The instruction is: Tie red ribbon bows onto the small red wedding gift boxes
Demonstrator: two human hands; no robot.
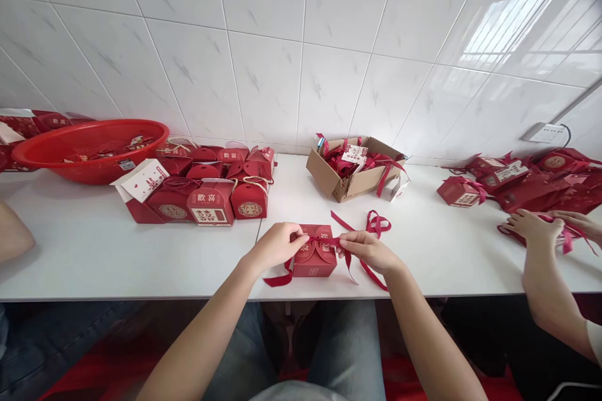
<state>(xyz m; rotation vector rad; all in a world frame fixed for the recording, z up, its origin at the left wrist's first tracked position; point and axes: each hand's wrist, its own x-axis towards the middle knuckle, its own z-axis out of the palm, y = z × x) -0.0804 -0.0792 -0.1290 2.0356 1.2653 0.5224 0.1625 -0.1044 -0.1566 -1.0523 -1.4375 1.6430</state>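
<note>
A small red gift box (314,266) with pale lettering sits near the front edge of the table, its rounded top flaps folded together. A dark red ribbon (324,240) crosses its top, with loose ends hanging on both sides. My left hand (282,245) pinches the ribbon at the left of the box top. At the right, my right hand (367,249) pinches the same ribbon and draws it out level. Just beyond my right hand lies another loose, looped ribbon (377,223) on the white table.
Several finished-looking red boxes (210,203) stand in a cluster at the left, beside a red plastic basket (94,166). A cardboard box (357,185) of ribbons and tags is near the wall. A co-worker's hands (540,225) handle a red item at right, by more red boxes (461,192).
</note>
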